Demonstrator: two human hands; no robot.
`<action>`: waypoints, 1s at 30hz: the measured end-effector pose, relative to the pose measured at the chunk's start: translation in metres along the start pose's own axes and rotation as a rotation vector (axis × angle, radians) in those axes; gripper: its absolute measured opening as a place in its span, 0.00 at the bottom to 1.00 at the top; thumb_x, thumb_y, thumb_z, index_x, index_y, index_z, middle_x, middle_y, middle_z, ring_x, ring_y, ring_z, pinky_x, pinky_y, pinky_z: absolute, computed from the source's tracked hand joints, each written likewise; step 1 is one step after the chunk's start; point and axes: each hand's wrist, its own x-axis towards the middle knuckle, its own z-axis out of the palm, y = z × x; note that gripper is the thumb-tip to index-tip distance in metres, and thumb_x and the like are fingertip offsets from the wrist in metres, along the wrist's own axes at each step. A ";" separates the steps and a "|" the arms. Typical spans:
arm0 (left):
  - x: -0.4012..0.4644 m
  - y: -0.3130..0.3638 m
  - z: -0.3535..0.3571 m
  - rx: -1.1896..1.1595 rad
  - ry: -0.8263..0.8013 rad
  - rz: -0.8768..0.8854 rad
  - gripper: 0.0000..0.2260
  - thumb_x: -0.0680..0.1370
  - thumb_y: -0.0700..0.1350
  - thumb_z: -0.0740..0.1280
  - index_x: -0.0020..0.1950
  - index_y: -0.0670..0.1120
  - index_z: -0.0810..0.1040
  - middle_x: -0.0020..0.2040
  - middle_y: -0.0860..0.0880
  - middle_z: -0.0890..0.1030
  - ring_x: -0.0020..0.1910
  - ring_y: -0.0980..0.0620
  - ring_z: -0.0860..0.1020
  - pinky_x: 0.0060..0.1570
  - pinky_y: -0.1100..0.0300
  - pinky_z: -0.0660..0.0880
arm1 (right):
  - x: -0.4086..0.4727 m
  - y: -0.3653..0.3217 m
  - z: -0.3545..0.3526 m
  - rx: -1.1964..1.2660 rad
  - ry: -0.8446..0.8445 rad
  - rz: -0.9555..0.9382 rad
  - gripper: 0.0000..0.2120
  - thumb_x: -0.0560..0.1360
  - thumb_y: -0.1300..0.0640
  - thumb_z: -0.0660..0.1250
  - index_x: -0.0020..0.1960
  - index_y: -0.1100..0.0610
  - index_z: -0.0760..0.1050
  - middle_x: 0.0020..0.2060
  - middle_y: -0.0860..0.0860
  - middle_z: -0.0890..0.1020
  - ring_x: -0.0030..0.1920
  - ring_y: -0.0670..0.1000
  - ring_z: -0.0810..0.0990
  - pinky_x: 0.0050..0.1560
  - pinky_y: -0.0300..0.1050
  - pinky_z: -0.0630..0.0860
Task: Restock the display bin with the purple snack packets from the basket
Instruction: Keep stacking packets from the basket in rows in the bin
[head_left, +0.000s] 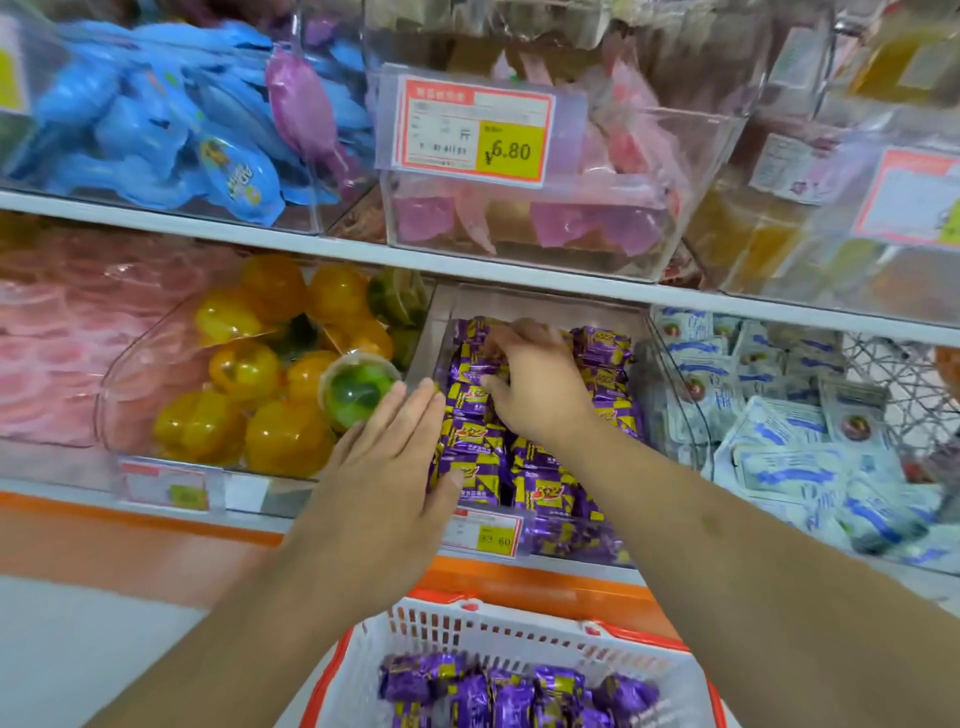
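Purple snack packets lie under both hands: left hand flat, fingers together; right hand fingers curled onto packets; tag reads ¥6.80.

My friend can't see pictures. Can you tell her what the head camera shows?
Two hands tidy purple snack packets in a clear display bin: the right hand curls over the packets, the left hand lies flat at the bin's left edge. Below, a white basket holds more purple packets.
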 end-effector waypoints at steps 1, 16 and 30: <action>0.000 0.001 -0.001 -0.001 -0.002 -0.004 0.35 0.78 0.67 0.39 0.84 0.56 0.41 0.82 0.62 0.37 0.78 0.64 0.30 0.74 0.63 0.37 | -0.004 -0.001 0.001 0.017 0.023 -0.010 0.16 0.75 0.51 0.71 0.61 0.54 0.77 0.60 0.54 0.78 0.60 0.60 0.74 0.59 0.55 0.76; -0.001 0.005 -0.005 -0.057 -0.043 -0.028 0.31 0.84 0.63 0.49 0.84 0.56 0.43 0.83 0.61 0.38 0.79 0.62 0.33 0.78 0.57 0.42 | -0.023 -0.009 -0.008 -0.061 -0.184 0.003 0.25 0.83 0.43 0.57 0.80 0.43 0.63 0.78 0.47 0.66 0.77 0.58 0.60 0.76 0.59 0.60; -0.076 0.017 -0.004 -0.195 0.126 0.083 0.12 0.81 0.46 0.64 0.64 0.46 0.77 0.61 0.49 0.75 0.57 0.48 0.77 0.59 0.52 0.74 | -0.213 -0.039 -0.037 0.261 -0.049 -0.098 0.11 0.81 0.53 0.62 0.58 0.58 0.76 0.53 0.53 0.76 0.56 0.57 0.75 0.58 0.51 0.73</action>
